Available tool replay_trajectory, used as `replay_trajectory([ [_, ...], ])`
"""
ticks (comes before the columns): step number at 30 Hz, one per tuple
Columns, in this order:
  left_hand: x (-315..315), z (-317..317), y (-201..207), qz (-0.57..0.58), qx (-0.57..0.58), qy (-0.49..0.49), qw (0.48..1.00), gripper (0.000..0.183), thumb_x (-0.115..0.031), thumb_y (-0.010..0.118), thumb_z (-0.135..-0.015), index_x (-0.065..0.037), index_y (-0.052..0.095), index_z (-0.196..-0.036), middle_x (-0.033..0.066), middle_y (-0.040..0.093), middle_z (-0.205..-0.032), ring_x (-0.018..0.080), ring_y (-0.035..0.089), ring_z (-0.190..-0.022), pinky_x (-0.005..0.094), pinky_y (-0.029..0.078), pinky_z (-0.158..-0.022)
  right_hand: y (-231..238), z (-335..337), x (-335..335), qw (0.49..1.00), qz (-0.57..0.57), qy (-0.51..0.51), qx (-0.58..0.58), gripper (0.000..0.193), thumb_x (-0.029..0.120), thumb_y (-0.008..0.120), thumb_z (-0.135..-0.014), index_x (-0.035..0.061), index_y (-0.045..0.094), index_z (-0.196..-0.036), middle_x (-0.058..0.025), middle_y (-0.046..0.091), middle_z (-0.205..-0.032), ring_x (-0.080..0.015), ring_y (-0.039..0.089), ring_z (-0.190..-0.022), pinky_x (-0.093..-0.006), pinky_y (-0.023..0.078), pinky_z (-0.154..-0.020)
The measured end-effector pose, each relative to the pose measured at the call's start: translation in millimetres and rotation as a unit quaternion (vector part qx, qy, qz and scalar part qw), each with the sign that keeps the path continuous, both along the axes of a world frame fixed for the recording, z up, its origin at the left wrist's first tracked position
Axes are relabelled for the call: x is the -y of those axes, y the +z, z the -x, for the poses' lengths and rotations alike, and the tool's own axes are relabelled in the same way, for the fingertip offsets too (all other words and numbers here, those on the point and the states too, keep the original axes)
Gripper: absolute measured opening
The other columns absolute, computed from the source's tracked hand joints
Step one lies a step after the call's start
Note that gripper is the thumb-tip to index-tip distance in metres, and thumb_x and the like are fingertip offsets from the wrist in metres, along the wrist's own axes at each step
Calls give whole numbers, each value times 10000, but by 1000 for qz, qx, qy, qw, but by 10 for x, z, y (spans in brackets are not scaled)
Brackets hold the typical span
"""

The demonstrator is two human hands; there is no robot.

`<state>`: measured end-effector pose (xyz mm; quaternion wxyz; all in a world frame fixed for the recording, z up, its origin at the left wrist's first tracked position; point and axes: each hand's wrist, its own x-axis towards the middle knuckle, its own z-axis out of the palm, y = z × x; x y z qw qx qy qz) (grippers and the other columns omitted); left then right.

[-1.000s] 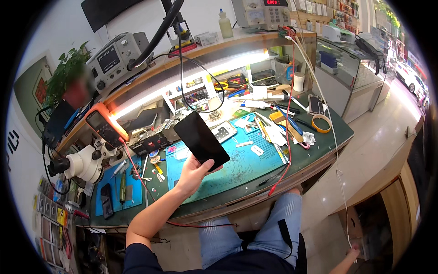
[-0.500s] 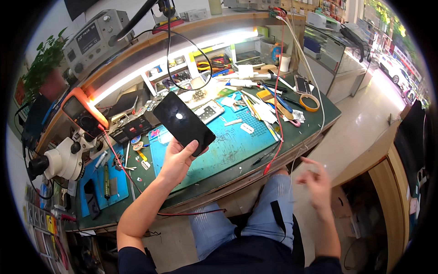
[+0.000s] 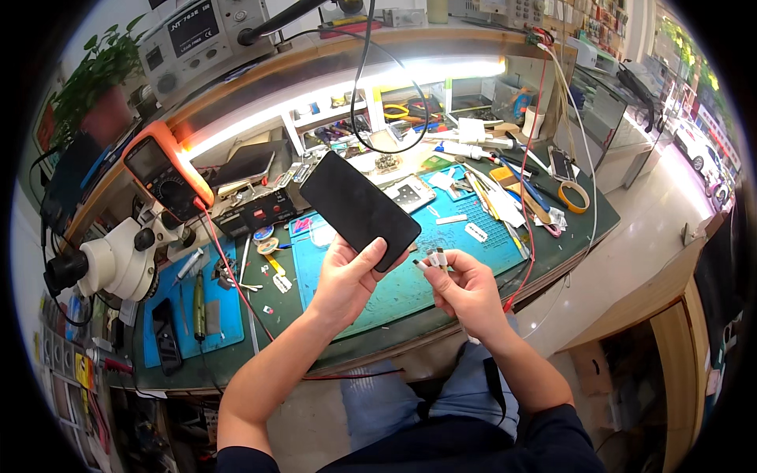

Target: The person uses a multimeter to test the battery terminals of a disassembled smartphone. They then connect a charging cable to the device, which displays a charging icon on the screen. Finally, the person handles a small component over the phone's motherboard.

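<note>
My left hand (image 3: 345, 282) grips a black smartphone (image 3: 359, 206) by its lower corner, thumb on the dark screen, above the blue work mat (image 3: 378, 303). Close to the phone's lower end, my right hand (image 3: 471, 293) pinches a bunch of small white cable plugs (image 3: 435, 258) between thumb and fingers. Their tips point up and left toward the phone, with a small gap between. The phone's bottom edge faces the plugs; its port cannot be made out.
An orange multimeter (image 3: 169, 173) and white microscope (image 3: 118, 260) stand at the left. A second phone (image 3: 165, 335) lies on a smaller blue mat. Tools, a tape roll (image 3: 574, 197) and an opened device (image 3: 410, 193) crowd the bench's far side. A red lead (image 3: 530, 252) hangs at the right.
My right hand has come up and left from beside the bench to the phone, now with the white plugs in its fingers. The view has shifted, and my left hand still holds the phone.
</note>
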<state>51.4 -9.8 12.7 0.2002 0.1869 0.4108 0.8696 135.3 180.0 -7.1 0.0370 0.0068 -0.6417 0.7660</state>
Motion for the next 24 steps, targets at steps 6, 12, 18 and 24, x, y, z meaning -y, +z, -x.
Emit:
replay_trajectory([
  [6, 3, 23, -57, -9, 34, -10, 999, 285, -87, 583, -1015, -38, 511, -1287, 104, 620, -1282, 191, 621, -1187, 405, 543, -1037, -4, 39, 137, 994, -33, -65, -75, 194, 174, 671, -990, 6, 689, -1086, 21, 602, -883, -20, 537, -671, -188, 394, -550],
  [12, 12, 53, -67, -34, 110, -57, 992, 330, -123, 607, -1013, -18, 490, -1303, 99, 610, -1308, 192, 614, -1195, 355, 510, -1075, 104, 34, 143, 994, -30, -78, -65, 201, 163, 692, -971, -3, 690, -1084, 19, 615, -791, -31, 537, -627, -201, 412, -542],
  [18, 25, 60, -64, -38, 115, -58, 991, 314, -135, 583, -1026, 22, 525, -1293, 106, 631, -1288, 176, 626, -1182, 307, 512, -1088, 298, 3, 186, 997, -8, -68, -35, 211, 162, 676, -977, -7, 677, -1103, -30, 687, -788, -41, 581, -580, -194, 422, -498],
  [24, 24, 34, -82, -24, 101, -68, 992, 305, -136, 575, -1031, 26, 546, -1288, 116, 646, -1278, 176, 635, -1180, 306, 521, -1069, 288, 13, 206, 999, 7, -33, -39, 226, 175, 673, -981, -1, 664, -1122, -59, 722, -840, -53, 611, -574, -185, 422, -487],
])
